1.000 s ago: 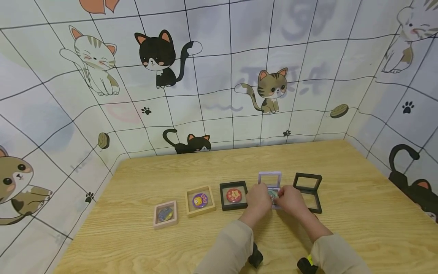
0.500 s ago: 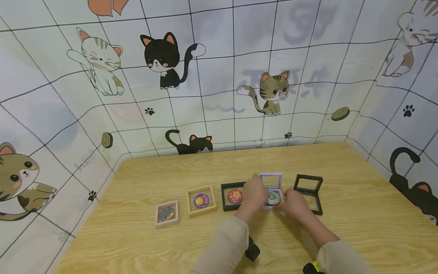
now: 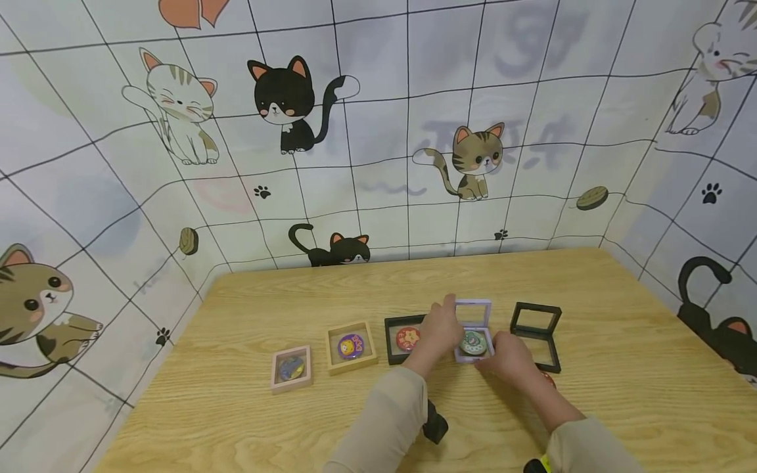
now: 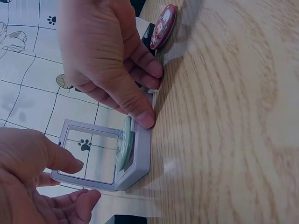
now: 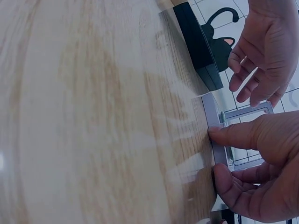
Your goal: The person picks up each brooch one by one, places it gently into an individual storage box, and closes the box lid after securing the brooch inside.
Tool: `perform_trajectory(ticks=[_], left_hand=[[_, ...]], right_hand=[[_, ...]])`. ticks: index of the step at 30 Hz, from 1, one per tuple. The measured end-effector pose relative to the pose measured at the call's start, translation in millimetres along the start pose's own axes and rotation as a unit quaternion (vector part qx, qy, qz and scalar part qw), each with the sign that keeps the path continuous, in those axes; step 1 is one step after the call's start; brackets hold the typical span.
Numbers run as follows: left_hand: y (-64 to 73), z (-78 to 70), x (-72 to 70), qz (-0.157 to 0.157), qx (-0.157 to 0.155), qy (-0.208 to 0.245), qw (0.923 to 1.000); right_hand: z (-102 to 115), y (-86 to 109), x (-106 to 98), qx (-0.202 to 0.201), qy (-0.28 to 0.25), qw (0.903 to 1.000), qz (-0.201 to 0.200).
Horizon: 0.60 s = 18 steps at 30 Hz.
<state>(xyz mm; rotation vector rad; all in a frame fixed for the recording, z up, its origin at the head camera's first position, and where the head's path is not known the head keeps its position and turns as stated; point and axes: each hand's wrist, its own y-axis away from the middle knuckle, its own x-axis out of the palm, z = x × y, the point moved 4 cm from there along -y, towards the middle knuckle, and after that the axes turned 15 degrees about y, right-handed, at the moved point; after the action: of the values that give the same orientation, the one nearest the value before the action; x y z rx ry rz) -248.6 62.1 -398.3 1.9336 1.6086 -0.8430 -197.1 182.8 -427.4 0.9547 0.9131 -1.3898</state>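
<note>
A lilac display frame [image 3: 474, 359] lies on the table with its see-through lid [image 3: 473, 303] raised. A round green badge [image 3: 473, 342] sits inside its base. My right hand [image 3: 510, 358] holds the base's near right corner between thumb and fingers, as the right wrist view shows. My left hand [image 3: 439, 332] is at the left side of the lid, fingers loosely bent. In the left wrist view its thumb overlaps the lid; in the right wrist view the left hand [image 5: 268, 56] appears apart from it.
Left of the lilac frame lie a black frame [image 3: 395, 360] with a red badge, a wooden frame [image 3: 371, 355] with a purple badge and a pink frame [image 3: 292, 387]. An open black frame [image 3: 556, 358] stands right, with a red badge [image 4: 163, 27] near my right wrist.
Both hands have drawn apart from over the frame's base, uncovering the green badge. My left hand moved left towards the lid's side; my right hand went to the base's right corner.
</note>
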Motion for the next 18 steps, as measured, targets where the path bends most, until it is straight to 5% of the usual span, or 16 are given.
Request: perform_trajectory(ticks=[18], left_hand=[[2.9, -1.0, -0.6, 0.013, 0.026, 0.043, 0.9986]], right_hand=[[-1.3, 0.2, 3.2, -0.002, 0.000, 1.0000, -0.006]])
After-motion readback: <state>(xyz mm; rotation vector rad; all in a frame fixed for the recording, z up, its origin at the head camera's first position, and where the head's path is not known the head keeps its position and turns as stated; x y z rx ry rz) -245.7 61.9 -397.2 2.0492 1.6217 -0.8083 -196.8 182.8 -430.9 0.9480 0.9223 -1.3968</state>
